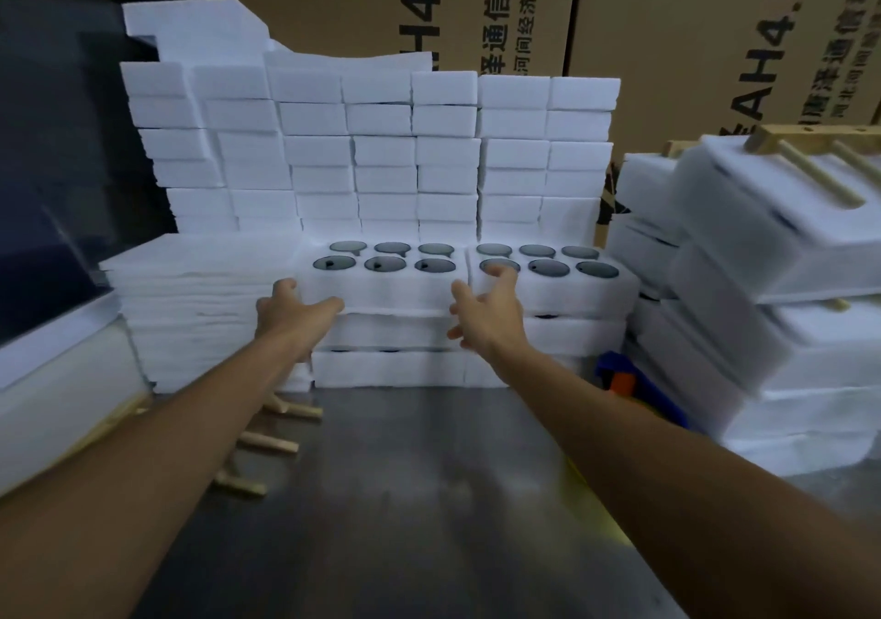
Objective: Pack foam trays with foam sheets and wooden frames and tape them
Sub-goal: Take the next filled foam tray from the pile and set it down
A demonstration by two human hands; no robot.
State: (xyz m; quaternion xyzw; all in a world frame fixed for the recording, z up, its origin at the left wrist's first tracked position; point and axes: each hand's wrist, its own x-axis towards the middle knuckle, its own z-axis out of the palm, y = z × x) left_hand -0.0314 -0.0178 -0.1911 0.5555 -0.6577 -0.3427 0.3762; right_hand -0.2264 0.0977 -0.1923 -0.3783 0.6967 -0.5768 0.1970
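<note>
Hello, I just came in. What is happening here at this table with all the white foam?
A person is reaching with both bare hands toward the top white foam tray with six round holes, on the left of two side-by-side stacks. The left hand is at its left end, the right hand at its right end, fingers spread; neither clearly grips it yet. A pile of thin white foam sheets lies to the left, and packed foam trays with a wooden frame on top stand to the right.

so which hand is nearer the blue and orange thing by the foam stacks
Right. The right hand reaches over the foam trays, left of the blue and orange thing; the left hand is farther left.
</note>
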